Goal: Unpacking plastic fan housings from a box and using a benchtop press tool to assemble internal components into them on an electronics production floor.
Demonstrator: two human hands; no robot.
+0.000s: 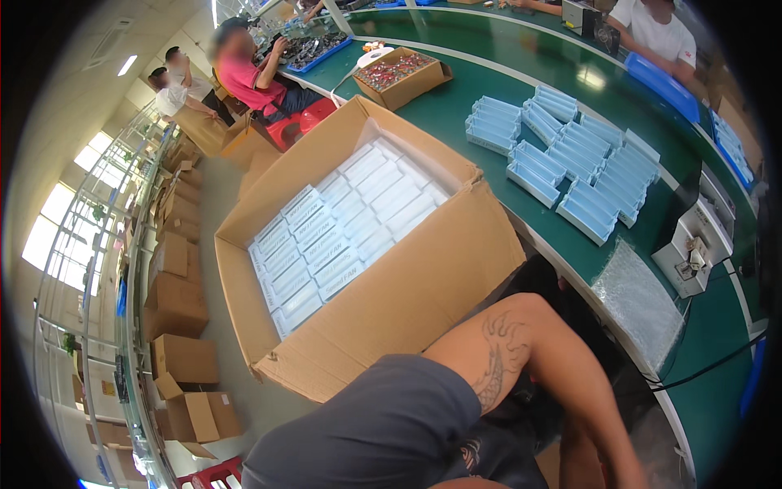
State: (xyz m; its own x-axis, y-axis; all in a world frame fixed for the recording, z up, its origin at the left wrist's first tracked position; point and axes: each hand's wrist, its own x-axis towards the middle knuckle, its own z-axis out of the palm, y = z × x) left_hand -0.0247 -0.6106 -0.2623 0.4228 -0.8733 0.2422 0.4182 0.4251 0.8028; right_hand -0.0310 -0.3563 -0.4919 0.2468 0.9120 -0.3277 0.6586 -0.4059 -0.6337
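My left arm [562, 359], with a dark grey sleeve and a tattoo near the elbow, bends down to the lower edge, where its hand is cut off. Behind it shows part of another forearm [577, 452], probably my right; that hand is out of sight too. Just beyond the arm a large open cardboard box [391, 318] sits tilted beside the bench. Rows of small white printed boxes [314, 236] fill it. Some at its far right lie under clear plastic.
On the green bench [440, 122] are several light-blue plastic trays [586, 163], a sheet of bubble wrap [639, 301], a white device [692, 244] and a carton of small parts [399, 77]. Cardboard boxes [183, 359] line the left aisle. People [248, 77] work along the bench.
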